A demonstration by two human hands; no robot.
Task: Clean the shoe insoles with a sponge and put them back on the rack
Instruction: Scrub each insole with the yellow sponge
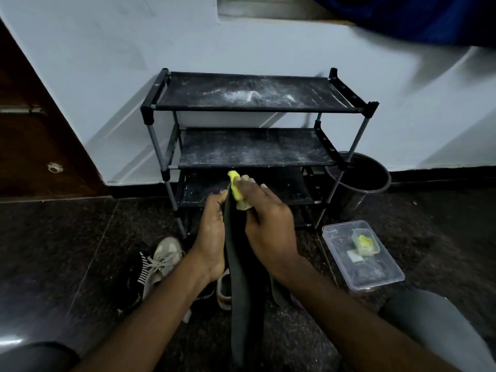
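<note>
A long dark grey insole [245, 296] stands on edge in front of me, its toe end up between my hands. My left hand [210, 237] grips its left side near the top. My right hand [268, 224] presses a yellow sponge [236, 189] against the insole's upper end. Behind them stands a black three-shelf shoe rack [257, 154], its fabric shelves dusted white and bare of shoes.
A beige laced sneaker [161, 261] and a black striped shoe [134, 280] lie on the dark floor at the left. A clear plastic box [375, 275] holding a yellow item sits at the right. A black bucket [359, 178] stands beside the rack.
</note>
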